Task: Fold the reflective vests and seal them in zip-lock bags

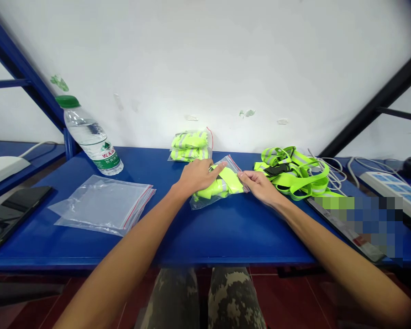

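A clear zip bag (205, 203) with a folded neon-yellow reflective strap (222, 185) inside lies on the blue table in front of me. My left hand (200, 176) rests flat over the bag's left part, thumb stretched across it. At the bag's right end, by the red zip edge, my right hand (258, 185) pinches the plastic between thumb and fingers. Behind it, against the wall, sit filled bags of straps (190, 146). Loose neon straps with a black buckle (294, 171) are heaped to the right of my right hand.
Flat zip bags (102, 203) are stacked at the left, with a water bottle (92, 137) behind them. A dark tablet-like device (17, 212) lies far left. Power strips (393, 192) and white cables stand at the right, near a partly blurred flat object (349, 228).
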Tool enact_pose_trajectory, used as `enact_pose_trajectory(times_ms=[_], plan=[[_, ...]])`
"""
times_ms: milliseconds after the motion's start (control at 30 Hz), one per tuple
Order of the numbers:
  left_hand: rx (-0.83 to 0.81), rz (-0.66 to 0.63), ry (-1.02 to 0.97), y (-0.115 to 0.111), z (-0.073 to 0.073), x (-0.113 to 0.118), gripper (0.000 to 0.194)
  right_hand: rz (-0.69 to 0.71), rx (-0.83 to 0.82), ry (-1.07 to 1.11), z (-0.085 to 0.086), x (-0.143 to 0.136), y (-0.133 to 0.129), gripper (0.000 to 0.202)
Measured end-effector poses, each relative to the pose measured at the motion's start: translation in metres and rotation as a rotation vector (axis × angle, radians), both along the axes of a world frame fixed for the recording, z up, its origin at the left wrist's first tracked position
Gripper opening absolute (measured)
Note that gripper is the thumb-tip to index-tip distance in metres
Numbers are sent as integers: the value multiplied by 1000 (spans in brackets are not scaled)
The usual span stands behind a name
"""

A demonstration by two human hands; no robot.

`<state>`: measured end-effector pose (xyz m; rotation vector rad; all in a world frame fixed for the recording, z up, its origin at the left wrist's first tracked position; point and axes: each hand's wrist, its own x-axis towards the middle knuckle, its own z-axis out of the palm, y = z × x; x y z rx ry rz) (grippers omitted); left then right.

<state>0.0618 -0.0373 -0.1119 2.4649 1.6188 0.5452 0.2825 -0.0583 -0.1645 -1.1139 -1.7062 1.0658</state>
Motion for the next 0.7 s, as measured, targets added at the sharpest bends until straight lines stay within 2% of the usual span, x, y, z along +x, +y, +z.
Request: enact_pose_trajectory(times_ms=[133,267,433,533,600,700], plan=[[-9,89,-39,1,-6,2,69,-87,28,-82,0,-2,-1,58],[-7,80,-72,0,-9,2,68,-72,4,-192,3,-6,-4,63],[-39,72,-71,-1,-7,-1,72,-84,45,-217,-1,-15,-9,62],[-73,127,-88,-6,-3,-17,71,-146,138,-297,-6,-22,-10,59],[-44,237,-53,-16,-2,-35,63,-200,198,-346,-8,-26,-10,58],[-2,426,130,-46,-1,-65,55,-244,197,-363,-9,-29,-10,58]])
